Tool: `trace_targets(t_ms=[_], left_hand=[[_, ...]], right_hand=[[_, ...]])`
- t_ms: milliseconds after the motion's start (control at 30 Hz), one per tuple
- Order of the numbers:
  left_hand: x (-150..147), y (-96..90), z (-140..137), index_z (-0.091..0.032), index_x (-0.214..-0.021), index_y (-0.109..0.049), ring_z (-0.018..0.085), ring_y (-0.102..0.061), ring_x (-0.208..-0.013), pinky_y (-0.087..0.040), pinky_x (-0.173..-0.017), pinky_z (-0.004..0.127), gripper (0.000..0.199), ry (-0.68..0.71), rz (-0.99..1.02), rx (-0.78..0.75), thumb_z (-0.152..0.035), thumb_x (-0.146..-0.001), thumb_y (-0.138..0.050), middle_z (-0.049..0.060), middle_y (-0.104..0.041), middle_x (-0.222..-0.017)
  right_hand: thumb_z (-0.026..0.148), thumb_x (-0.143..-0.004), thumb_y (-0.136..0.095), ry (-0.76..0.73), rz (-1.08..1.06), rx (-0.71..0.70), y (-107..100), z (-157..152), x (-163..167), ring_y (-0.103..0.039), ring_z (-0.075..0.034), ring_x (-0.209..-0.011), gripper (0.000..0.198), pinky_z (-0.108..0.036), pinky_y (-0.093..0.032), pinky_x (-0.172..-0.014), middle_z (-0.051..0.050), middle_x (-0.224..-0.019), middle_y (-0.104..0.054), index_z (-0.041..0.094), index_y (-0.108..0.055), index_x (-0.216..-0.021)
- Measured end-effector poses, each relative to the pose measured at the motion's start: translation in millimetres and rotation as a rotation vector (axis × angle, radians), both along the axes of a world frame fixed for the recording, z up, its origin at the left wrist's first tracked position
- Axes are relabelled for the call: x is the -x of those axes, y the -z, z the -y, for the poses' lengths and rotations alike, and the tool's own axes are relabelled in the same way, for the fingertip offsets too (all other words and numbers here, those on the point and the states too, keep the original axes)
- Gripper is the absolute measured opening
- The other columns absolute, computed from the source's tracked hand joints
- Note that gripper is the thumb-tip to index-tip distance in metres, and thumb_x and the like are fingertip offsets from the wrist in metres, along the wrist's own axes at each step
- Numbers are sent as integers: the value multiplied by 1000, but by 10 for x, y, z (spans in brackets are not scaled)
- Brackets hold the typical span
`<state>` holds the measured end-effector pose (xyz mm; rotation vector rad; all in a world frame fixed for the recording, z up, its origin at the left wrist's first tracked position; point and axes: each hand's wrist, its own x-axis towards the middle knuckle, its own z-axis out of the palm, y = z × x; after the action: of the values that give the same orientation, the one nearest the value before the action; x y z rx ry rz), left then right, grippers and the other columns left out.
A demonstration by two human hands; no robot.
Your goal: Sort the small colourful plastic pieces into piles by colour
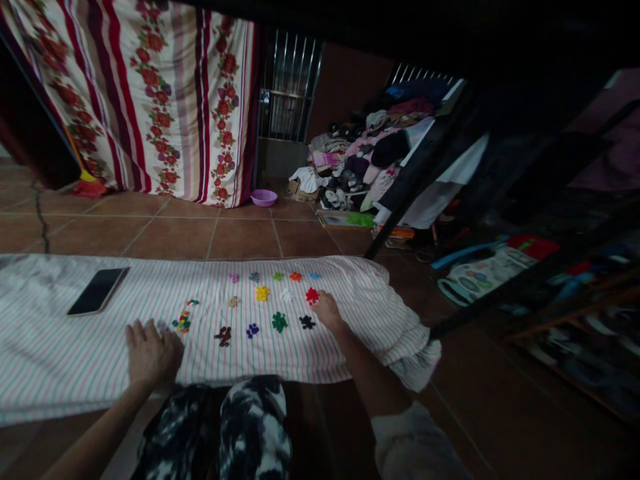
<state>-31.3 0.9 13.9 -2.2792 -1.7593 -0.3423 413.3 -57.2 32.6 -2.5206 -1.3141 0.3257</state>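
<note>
On the striped cloth [210, 367], my left hand [153, 352] lies palm down with its fingers spread, holding nothing visible. Just beyond its fingertips is a loose mixed-colour cluster of small pieces [184, 321]. My right hand [327, 311] has its fingers drawn together at the edge of a red pile [312, 296]; whatever is between them is too small to make out. Nearby sit separate piles by colour: black [307, 322], dark green [279, 322], white [286, 294], yellow [262, 293], dark blue [253, 331] and brown [223, 336]. Several smaller piles form the far row.
A dark-screened phone [98, 291] rests on the cloth at left. Beyond are a tiled floor, a purple basin [263, 197], a floral curtain [165, 100] and a heap of clothes [365, 147]. A dark slanting post [415, 193] stands at right. My knees [255, 427] are close to the cloth's near edge.
</note>
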Motion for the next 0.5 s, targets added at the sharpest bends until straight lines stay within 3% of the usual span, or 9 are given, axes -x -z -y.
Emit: trace_targets(t_ms=[133, 300, 500], left_hand=[[-32, -65, -72, -10, -89, -65, 42, -45, -126, -30, -108, 60, 33, -3, -47, 72, -26, -80, -38, 24, -61, -112], [-133, -74, -48, -10, -102, -59, 35, -50, -120, -43, -94, 47, 36, -163, 122, 77, -27, -85, -33, 21, -60, -111], [-147, -72, -56, -13, -96, -57, 31, -55, -109, -43, -92, 43, 32, -152, 93, 29, -28, -88, -30, 16, -60, -102]], right_hand=[[11, -80, -62, 0, -1, -25, 26, -40, -25, -63, -19, -108, 38, -22, -43, -92, -14, -118, -66, 11, -62, -118], [13, -79, -63, -7, -8, -72, 67, -51, -75, -65, -19, -103, 34, -23, -46, -89, -10, -108, -71, 13, -64, -114], [12, -78, -65, -62, -69, -131, 54, -30, -169, -66, -17, -95, 31, -23, -48, -86, -9, -102, -70, 12, -66, -109]])
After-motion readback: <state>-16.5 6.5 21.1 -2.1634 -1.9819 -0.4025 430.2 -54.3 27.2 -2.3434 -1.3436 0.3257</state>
